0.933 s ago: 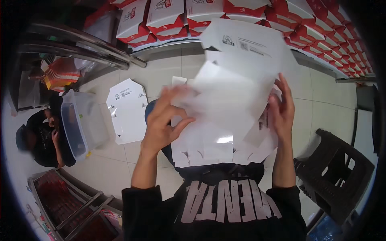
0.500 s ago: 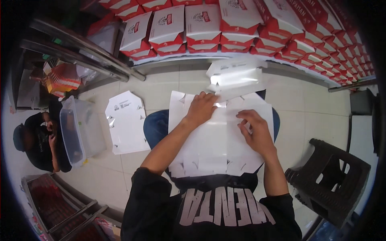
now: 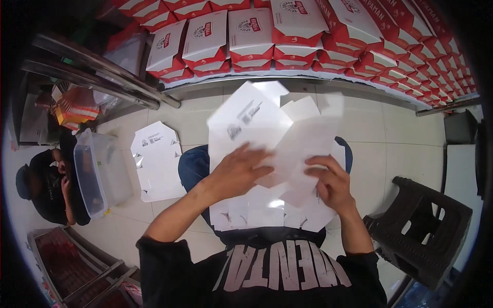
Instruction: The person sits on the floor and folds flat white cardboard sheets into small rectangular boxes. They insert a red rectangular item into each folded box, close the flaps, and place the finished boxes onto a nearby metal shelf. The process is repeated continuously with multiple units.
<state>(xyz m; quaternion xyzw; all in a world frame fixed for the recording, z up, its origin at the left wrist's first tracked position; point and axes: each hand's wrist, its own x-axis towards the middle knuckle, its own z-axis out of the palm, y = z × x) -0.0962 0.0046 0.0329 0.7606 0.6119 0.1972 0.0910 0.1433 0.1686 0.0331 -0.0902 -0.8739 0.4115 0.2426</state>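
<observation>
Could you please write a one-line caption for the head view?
Both hands, left hand and right hand, fold a white box blank over a lap stack.

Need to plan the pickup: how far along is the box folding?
Done: rows of folded red-and-white boxes line the wall. In hand: the left hand and right hand bend one white blank. Left: flat blanks on the lap and floor.

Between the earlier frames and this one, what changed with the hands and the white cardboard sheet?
Half a second ago the sheet lay flat on the lap under both hands. Now the left hand and right hand have lifted the white box blank and are bending its panels upward. The flat blanks on the floor, the clear bin and the stacked red-and-white boxes stayed put.
</observation>
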